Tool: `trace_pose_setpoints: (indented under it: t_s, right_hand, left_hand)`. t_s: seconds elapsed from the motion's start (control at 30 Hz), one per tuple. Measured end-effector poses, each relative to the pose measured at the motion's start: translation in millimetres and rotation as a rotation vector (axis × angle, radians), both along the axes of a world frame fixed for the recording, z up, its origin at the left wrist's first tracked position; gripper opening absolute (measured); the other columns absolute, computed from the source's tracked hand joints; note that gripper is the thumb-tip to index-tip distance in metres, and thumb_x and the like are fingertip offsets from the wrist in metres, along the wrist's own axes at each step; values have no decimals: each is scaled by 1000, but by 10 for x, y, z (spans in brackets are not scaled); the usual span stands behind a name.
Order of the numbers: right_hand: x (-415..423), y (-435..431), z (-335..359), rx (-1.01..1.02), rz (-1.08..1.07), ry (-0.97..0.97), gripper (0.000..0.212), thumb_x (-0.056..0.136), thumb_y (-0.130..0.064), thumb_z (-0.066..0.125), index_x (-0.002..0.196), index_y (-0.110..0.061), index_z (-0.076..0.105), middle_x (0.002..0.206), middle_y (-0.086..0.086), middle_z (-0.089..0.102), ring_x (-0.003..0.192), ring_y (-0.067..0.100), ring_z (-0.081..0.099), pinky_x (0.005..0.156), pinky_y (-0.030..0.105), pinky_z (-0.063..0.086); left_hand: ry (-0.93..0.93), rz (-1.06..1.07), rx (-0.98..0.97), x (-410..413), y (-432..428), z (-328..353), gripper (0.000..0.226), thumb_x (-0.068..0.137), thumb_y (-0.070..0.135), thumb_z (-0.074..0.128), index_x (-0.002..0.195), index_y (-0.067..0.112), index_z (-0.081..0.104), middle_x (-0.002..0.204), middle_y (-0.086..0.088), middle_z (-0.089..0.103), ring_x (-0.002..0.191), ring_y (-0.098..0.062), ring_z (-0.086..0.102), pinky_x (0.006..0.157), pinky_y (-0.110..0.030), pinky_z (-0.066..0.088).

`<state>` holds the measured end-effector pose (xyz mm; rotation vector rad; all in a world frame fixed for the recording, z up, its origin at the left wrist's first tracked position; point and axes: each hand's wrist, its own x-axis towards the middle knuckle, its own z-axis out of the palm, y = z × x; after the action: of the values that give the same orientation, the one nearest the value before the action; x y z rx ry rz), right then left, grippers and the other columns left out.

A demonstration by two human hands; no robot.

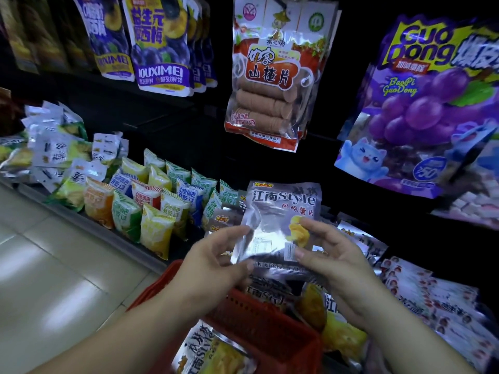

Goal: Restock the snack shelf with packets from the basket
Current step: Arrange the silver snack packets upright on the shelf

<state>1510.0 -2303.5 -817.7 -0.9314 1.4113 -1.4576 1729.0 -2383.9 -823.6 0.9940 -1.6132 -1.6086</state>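
Noted 1 silver foil crisp packet [280,225] with black lettering and a yellow crisp print, held upright in the air above the red plastic mesh basket [270,327], in front of the lower shelf [102,231]

Gripped at lower left edge by left hand [213,263], thumb in front, fingers curled behind. Pinched at lower right edge by right hand [332,255], thumb on the front, fingertips up by the crisp print. Both hands grasping the packet, neither released

Below, in basket: more silver packets of the same kind [267,292], lying flat and overlapping. 1 further silver packet [205,354] at bottom of view; inside or outside the basket wall, cannot tell

Behind the held packet, on lower shelf: stack of like silver packets [224,214]. Left of that: rows of small pillow packets [151,201] in green, yellow, orange and blue, standing upright. Right: flat white packets with red dots [432,292]

Above, hanging: clear-fronted red packet of brown disc rolls [272,85]; large purple grape-printed bag [426,103] to its right; purple plum pouches [159,44] upper left. Pale tiled floor [40,265] at left
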Motion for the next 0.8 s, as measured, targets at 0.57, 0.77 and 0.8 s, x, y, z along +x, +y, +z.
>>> trace_pose_setpoints:
  t_s: [0.57,0.77,0.8]
  right_hand:
    - [304,32,-22,-73,76,310,62,88,14,67,117,-40,72,121,-12,72,106,7,71,85,33,60]
    - [391,5,-76,-55,263,59,45,85,-3,68,116,-36,69,129,0,71,124,25,66,99,38,54]
    - [364,-23,-72,-56,168,103,38,87,-7,70,111,-36,70,123,1,72,118,29,68,93,38,56]
  left_hand:
    - [-187,12,-258,-146,134,82,47,89,53,70,134,48,56,122,30,61,106,7,61,84,-27,58]
    - [-106,8,-167,-175,-54,75,39,92,11,74,122,33,63,109,14,71,99,-12,71,85,-48,61]
    - [-101,-19,-150,-159,-69,92,36,93,7,72,122,28,65,109,9,72,98,-20,72,81,-50,61]
